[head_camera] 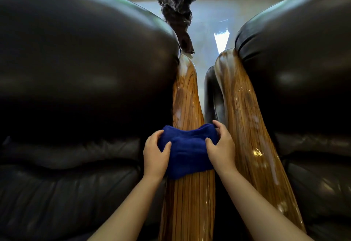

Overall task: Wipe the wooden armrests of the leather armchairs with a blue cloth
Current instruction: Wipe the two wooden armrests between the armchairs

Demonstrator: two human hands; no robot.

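A folded blue cloth (187, 148) lies draped across the glossy wooden armrest (185, 92) of the left dark leather armchair (76, 70). My left hand (155, 152) grips the cloth's left side and my right hand (221, 146) grips its right side, pressing it onto the wood. A second wooden armrest (245, 117) runs alongside on the right and belongs to the right leather armchair (300, 60). Both armrests carry whitish smears and shiny highlights.
A narrow dark gap separates the two armrests. Beyond the chairs stands a dark gnarled carved-wood object (176, 3) on a pale shiny floor (209, 22). Leather seat cushions fill the lower left and lower right.
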